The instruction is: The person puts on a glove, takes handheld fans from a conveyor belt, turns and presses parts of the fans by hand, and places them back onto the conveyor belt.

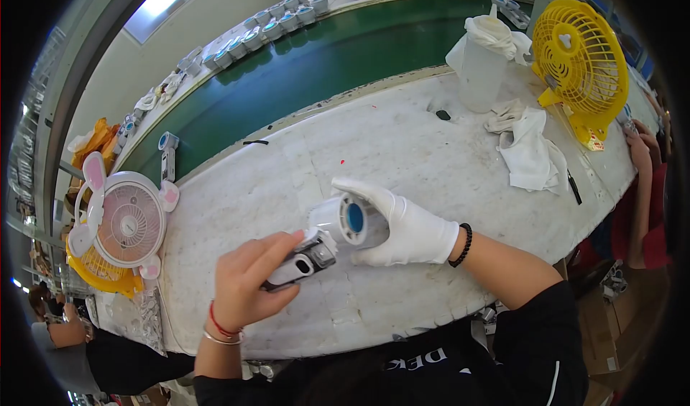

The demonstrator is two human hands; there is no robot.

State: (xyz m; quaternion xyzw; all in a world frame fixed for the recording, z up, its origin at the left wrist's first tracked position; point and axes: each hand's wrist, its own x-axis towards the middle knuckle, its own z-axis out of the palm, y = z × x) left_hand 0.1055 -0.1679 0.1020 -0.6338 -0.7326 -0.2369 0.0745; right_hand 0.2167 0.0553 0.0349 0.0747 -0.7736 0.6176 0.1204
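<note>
Over the middle of the worktable I hold a small white handheld fan (pixel 332 220) with a round head and a blue centre. My bare left hand (pixel 253 276) is closed around its grey and black handle (pixel 307 262), which has a dark oval opening. A white glove covers my right hand (pixel 402 226), whose thumb and fingers wrap the round head from the right. The head's blue face points right and toward me. Parts of the handle are hidden behind my left fingers.
A white bunny-eared fan (pixel 129 222) stands at left, a yellow fan (pixel 581 64) at right. Near the latter are a cloth-topped plastic container (pixel 480 71), a white cloth (pixel 532 151) and a black pen (pixel 574 187). Several small fans (pixel 251 39) line the green conveyor (pixel 323 61). People sit at both sides.
</note>
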